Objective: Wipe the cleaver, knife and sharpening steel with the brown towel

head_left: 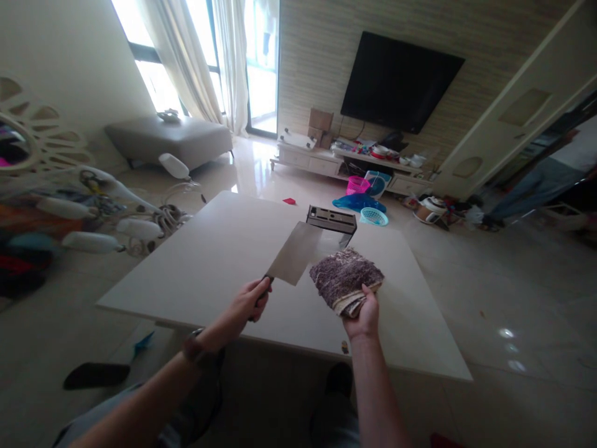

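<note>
My left hand is closed round the dark handle of a cleaver, its broad steel blade pointing away over the white table. My right hand grips the near edge of a folded shaggy brown cloth, held just right of the blade and close to it. A dark knife block lies on the table behind the blade's tip.
A grey bench stands by the windows at the back left. A TV hangs over a low cluttered cabinet. Baskets and a blue bag lie on the floor beyond the table. A person's legs show at far right.
</note>
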{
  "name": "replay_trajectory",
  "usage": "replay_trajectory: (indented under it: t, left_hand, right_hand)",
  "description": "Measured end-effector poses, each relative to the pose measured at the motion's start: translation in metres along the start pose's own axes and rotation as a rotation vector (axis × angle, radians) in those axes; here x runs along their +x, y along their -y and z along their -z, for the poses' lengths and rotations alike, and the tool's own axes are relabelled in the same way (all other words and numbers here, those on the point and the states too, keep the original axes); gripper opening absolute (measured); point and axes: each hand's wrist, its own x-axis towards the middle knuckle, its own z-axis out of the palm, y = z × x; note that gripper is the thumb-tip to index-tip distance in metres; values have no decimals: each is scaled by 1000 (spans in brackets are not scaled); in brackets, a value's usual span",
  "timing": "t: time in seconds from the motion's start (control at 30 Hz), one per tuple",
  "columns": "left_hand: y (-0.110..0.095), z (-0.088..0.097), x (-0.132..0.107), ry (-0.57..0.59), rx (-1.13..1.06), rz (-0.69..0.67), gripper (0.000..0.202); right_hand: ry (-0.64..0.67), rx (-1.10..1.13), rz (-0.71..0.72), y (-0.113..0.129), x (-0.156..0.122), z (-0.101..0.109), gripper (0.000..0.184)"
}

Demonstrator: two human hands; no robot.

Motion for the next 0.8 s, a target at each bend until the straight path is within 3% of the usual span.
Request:
replay_trajectory:
  t: [0.1,0.33,0.6,0.8]
  left_hand:
    - [6,-19,12,-11,-64,-42,52]
    - [33,-36,27,-15,-47,-66,57]
    - [34,-30,32,-24,151,-202,50]
    - [38,-32,23,-14,181,-198,47]
  right_hand:
    - [32,-3,9,-10,-3,-12,38]
    - [167,14,-1,-43,-14,-36,32]
    - [207,7,8,-50,-24,-39,31]
    - [305,22,-13,-52,-27,-31,40]
